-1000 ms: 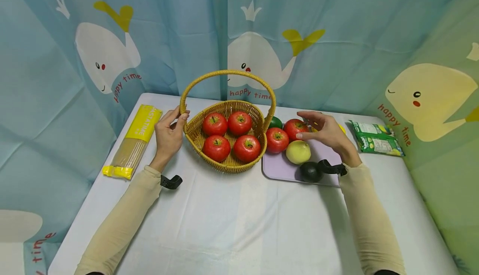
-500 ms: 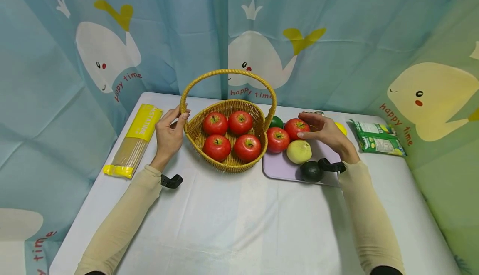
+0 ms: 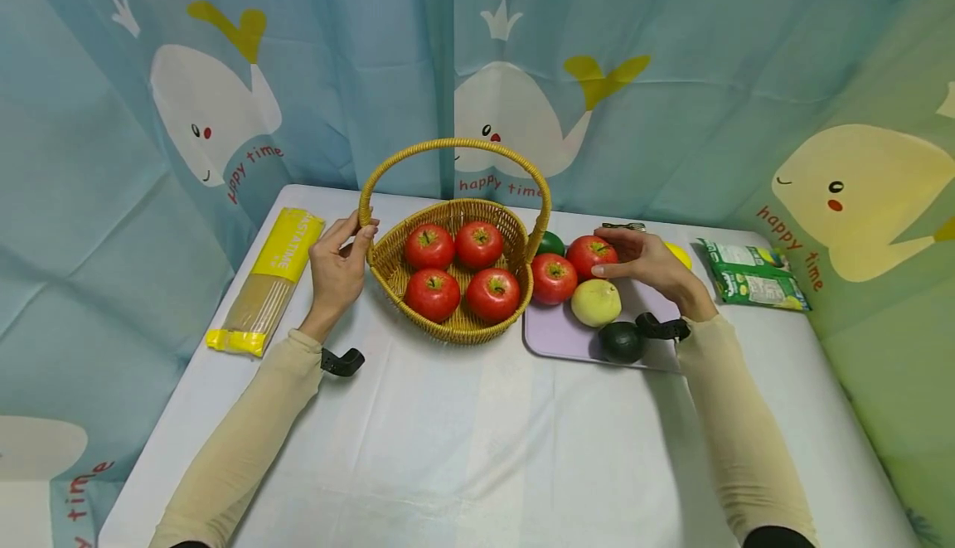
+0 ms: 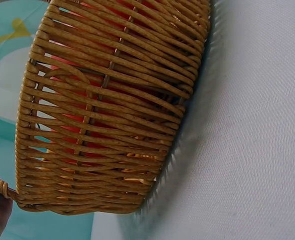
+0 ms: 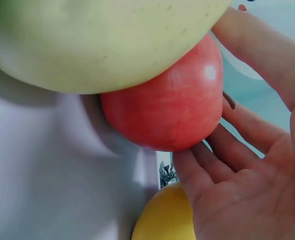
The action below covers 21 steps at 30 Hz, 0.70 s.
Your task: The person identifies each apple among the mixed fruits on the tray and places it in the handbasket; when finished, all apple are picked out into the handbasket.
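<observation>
My left hand (image 3: 337, 274) pinches the left foot of the handle on a yellow wicker basket (image 3: 448, 334). Several red apples (image 3: 433, 295) lie in the basket; its woven side (image 4: 102, 115) fills much of the left wrist view. On a lavender tray (image 3: 555, 346), my right hand (image 3: 649, 266) holds a red apple (image 3: 588, 254), thumb in front and fingers behind. Another red apple (image 3: 554, 279) sits just left of it. A pale green pear-like fruit (image 3: 597, 304) lies in front and partly covers the held apple (image 5: 172, 110) in the right wrist view.
A dark avocado (image 3: 621, 342) lies at the tray's front. A green fruit (image 3: 550, 244) is half hidden behind the basket, a yellow fruit (image 3: 679, 255) behind my right hand. A fork (image 3: 625, 225) lies at the back. Pasta (image 3: 272, 274) stands left, a green packet (image 3: 753, 274) right.
My right hand has come down slightly and closed round the rear apple on the tray, exposing the fork and more of the yellow fruit. The left hand and basket stay put.
</observation>
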Each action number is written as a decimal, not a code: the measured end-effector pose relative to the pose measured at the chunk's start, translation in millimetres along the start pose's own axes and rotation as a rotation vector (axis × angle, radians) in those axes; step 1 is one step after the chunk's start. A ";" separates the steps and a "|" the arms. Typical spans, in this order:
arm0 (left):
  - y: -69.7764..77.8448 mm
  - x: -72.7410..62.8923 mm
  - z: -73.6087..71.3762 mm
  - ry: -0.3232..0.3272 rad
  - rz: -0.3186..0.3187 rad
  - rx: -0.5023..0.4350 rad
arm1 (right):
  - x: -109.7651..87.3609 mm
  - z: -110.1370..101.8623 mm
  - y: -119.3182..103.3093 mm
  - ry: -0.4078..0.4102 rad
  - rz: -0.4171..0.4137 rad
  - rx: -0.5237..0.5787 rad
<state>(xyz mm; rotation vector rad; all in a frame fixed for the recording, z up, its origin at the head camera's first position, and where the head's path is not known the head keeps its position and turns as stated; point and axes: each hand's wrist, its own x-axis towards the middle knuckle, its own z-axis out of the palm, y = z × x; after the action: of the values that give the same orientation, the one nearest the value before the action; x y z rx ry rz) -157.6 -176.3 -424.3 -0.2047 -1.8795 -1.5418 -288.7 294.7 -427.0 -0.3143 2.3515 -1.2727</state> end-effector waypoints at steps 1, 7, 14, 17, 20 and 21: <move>0.1 -0.1 0.0 0.000 -0.002 0.004 | 0.8 -0.1 0.0 -0.004 0.002 -0.008; 1.4 -0.2 0.2 -0.003 0.003 0.009 | 4.4 -1.4 1.2 -0.025 0.011 -0.047; 2.1 -0.1 0.4 -0.001 0.011 0.008 | 7.2 -2.4 3.0 -0.052 0.000 -0.076; 2.4 0.0 0.5 0.002 0.018 0.015 | 8.0 -2.5 3.7 -0.065 -0.002 -0.076; 1.4 0.4 0.5 0.002 0.024 0.008 | 9.4 -2.0 4.5 -0.062 -0.002 -0.070; -0.2 0.4 0.4 0.003 0.022 0.006 | 9.6 -1.8 4.7 -0.059 -0.001 -0.069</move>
<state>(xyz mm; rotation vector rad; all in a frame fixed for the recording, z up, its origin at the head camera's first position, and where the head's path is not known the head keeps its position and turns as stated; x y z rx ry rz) -158.2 -176.1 -424.2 -0.2203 -1.8733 -1.5211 -297.9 294.8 -432.7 -0.3701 2.3492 -1.1692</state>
